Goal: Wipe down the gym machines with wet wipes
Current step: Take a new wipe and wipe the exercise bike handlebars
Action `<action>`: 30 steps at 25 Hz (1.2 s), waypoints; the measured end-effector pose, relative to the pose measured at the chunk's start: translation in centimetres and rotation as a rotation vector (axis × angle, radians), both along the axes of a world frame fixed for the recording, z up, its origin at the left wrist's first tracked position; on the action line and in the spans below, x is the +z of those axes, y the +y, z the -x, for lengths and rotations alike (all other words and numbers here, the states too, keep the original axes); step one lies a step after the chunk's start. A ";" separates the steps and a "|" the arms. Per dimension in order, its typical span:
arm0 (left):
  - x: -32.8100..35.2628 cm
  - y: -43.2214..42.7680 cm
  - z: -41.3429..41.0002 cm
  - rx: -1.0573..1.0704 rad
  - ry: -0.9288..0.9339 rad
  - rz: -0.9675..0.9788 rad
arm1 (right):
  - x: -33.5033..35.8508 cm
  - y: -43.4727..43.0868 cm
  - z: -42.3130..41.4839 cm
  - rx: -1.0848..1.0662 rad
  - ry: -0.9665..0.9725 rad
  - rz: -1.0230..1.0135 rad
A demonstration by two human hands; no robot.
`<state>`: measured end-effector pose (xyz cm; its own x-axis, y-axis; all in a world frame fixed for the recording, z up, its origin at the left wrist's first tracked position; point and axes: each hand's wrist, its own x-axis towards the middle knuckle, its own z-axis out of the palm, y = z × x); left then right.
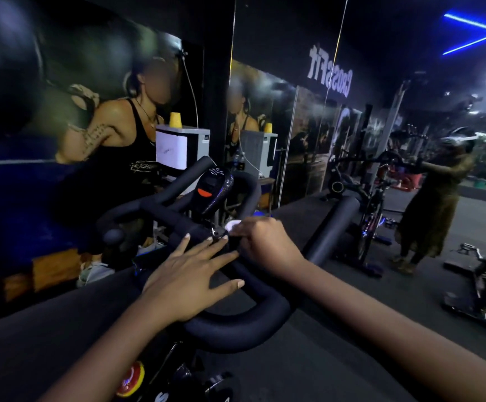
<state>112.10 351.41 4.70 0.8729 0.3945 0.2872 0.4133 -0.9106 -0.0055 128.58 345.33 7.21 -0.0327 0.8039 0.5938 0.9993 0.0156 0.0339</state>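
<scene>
My right hand (265, 242) pinches the wet wipe (231, 226) at the handlebar (236, 323) centre; my left hand (189, 274) rests spread beside it. I judge wiping under way, much left.

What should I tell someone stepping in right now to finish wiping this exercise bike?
Left hand: open, fingers straight, resting on the handlebar.
Right hand: fingers curled round a white wet wipe, pressed at the handlebar's centre, just below the console.
Done: wiping is under way at the centre. How much is already clean cannot be told.
Left, probably: the outer grips, the console and the rest of the bike.
</scene>
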 end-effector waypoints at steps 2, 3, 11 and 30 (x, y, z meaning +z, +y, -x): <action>0.0 -0.2 0.0 0.013 0.004 -0.010 | -0.7 -1.1 0.1 0.136 -0.016 -0.033; 0.0 -0.2 0.0 0.016 0.003 -0.007 | -0.3 -1.2 -0.3 0.170 0.017 -0.028; 0.0 -0.1 0.0 0.010 0.003 0.040 | 7.0 4.2 -6.3 -0.285 0.484 -0.116; -0.1 -0.3 -0.1 0.064 -0.041 0.060 | 7.6 0.6 -2.4 -0.065 0.366 -0.147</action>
<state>112.18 351.12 4.58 0.8333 0.4668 0.2962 0.4695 -0.8804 0.0667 130.97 345.92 14.78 0.2510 0.7026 0.6658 0.9444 -0.0268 -0.3277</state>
